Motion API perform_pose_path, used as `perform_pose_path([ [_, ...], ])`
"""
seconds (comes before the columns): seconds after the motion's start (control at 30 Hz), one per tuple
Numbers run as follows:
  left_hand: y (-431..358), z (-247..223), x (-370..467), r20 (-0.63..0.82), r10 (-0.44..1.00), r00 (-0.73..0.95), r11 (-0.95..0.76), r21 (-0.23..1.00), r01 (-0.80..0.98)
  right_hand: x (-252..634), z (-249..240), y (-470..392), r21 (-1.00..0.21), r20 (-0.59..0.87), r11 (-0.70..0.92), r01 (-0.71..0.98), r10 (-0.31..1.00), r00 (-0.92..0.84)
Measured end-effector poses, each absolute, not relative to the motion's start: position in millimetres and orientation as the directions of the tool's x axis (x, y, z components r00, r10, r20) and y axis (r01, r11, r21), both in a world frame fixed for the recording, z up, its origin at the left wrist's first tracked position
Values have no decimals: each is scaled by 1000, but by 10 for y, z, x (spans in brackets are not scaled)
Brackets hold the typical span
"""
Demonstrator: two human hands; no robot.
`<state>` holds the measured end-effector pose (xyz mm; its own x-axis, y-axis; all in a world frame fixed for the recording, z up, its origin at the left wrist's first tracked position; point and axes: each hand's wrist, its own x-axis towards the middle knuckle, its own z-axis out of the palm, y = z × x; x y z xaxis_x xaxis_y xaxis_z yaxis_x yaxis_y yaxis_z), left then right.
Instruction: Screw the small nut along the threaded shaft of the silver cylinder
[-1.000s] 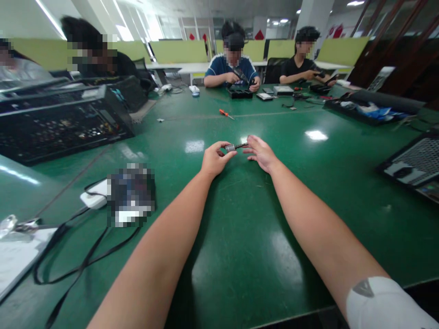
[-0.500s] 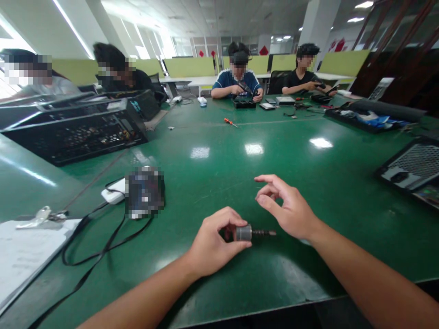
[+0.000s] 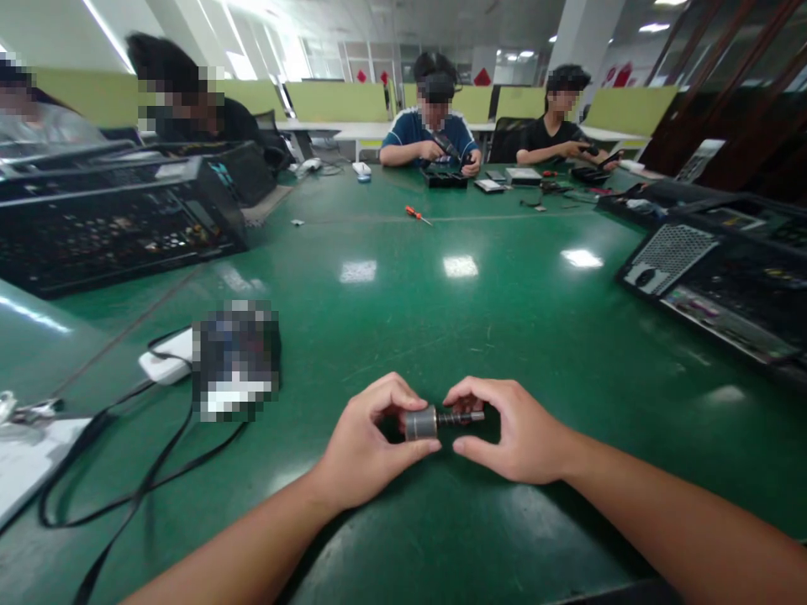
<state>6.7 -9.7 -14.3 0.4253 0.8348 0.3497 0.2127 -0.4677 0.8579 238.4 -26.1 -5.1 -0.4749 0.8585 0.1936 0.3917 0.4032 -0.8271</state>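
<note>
My left hand (image 3: 371, 445) grips a grey metal cylinder (image 3: 421, 424) between thumb and fingers, low over the green table. A thin shaft (image 3: 463, 417) with what looks like a coil spring around it sticks out of the cylinder toward the right. Around that shaft curves my right hand (image 3: 514, 428), its thumb below and fingers above, with a gap between them. The right fingertips sit close to the cylinder's end; whether the ones behind the shaft touch it I cannot tell.
A lanyard (image 3: 148, 479) and a white device (image 3: 167, 357) lie left, near a clipboard with paper (image 3: 38, 462). Open computer cases stand at left (image 3: 113, 223) and right (image 3: 725, 286). An orange screwdriver (image 3: 416, 215) lies farther back. Several people sit across the green table (image 3: 378, 328).
My right hand has come down and left, and its thumb and fingers now surround the shaft. The left hand still holds the cylinder. The view has turned slightly right.
</note>
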Motion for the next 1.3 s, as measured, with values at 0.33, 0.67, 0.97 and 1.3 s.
perform_pose_path([
  [0.33,-169,-121,79,380,757,531,-580,765,280,2389,-80,-298,-784,233,487,384,805,-546],
  [0.67,-170,-112,80,395,757,520,-590,755,285,2400,-76,-287,-764,303,551,336,766,-566],
  [0.97,-223,-98,87,395,744,540,-601,748,281,2420,-71,-288,-709,295,600,370,729,-618],
  [1.3,-235,-67,74,429,729,533,-636,713,297,2429,-54,-291,-722,351,608,329,732,-584],
])
